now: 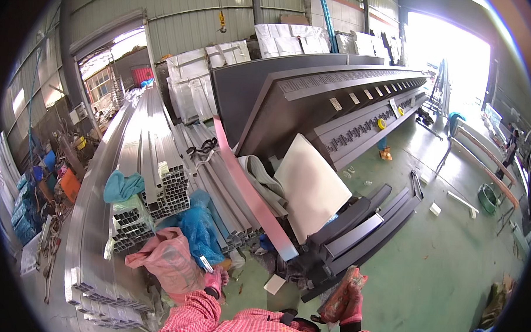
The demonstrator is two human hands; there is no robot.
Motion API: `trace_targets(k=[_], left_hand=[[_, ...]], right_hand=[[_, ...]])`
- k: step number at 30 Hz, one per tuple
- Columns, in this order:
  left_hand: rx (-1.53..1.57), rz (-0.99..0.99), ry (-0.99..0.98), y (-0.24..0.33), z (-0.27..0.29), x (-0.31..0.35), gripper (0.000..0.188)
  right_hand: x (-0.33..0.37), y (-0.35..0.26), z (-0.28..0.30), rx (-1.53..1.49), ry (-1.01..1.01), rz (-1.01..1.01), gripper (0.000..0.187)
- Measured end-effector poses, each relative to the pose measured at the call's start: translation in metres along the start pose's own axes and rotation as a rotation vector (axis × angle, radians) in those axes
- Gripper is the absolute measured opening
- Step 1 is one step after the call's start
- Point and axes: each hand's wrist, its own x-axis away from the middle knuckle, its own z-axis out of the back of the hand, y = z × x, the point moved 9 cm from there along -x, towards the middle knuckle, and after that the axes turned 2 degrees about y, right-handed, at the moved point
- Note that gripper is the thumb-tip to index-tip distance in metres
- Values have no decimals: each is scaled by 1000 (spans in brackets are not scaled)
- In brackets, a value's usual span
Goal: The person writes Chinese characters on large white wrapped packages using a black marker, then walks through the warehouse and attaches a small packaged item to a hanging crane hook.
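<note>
My left hand (216, 279), in a pink glove, is closed on a small white strip (206, 263) with a dark mark on it; its exact kind is too small to tell. Beside that hand stand a crumpled pink sack (167, 261) and blue bubble wrap (200, 228). Lower right of centre, my right hand (354, 304), gloved in pink too, grips a crumpled reddish-brown bundle (334, 302), which it partly covers. Dark metal profiles (356, 233) lie on the floor just beyond the right hand.
Stacked silver square tubes (165, 192) run along the left, a teal cloth (123, 186) on top. A pink-faced strip (241, 183) and white panel (311, 185) lean ahead. Large dark panels (332, 104) stand behind. At right are a sawhorse (482, 147) and green basket (488, 197).
</note>
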Motion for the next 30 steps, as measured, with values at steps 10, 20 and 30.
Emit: trace_targets(k=[10, 20, 30], left_hand=[[-74, 52, 67, -8, -14, 9, 31], [-146, 50, 76, -6, -37, 25, 30], [-187, 56, -107, -32, -27, 2, 30]], right_hand=[[-17, 18, 25, 37, 24, -58, 33], [-2, 14, 31, 52, 97, -72, 32], [8, 12, 27, -71, 49, -121, 47]])
